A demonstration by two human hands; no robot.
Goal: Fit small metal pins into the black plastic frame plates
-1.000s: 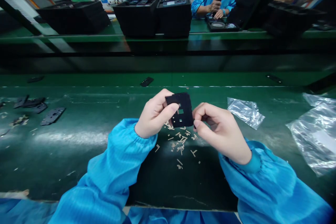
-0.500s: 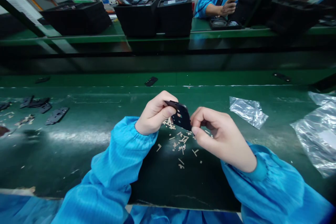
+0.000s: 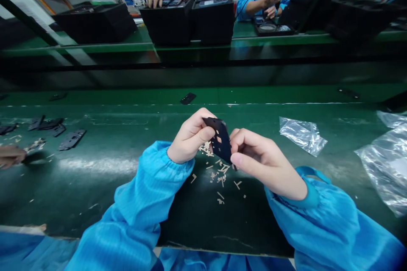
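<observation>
A thin black plastic plate with several cut-out holes [image 3: 224,146] is held tilted above the green table. My left hand [image 3: 192,137] grips its upper left end between thumb and fingers. At its lower right edge, the thumb and bent fingers of my right hand [image 3: 262,159] pinch together against the plate; whether a small scrap sits between the fingertips I cannot make out. Below the plate, small pale beige scraps [image 3: 221,178] lie scattered on the table. The underside of the plate is hidden.
More black plates [image 3: 72,139] lie at the left, near a co-worker's hand [image 3: 11,156]. Clear plastic bags [image 3: 302,135] rest at the right. One dark piece [image 3: 188,98] lies on the green strip behind. Across the partition, co-workers in blue stand by black boxes [image 3: 167,23].
The black plate has turned more upright, and its holed face shows more. My right hand has stayed at its lower edge. At the far left, the co-worker's hand has come further into view.
</observation>
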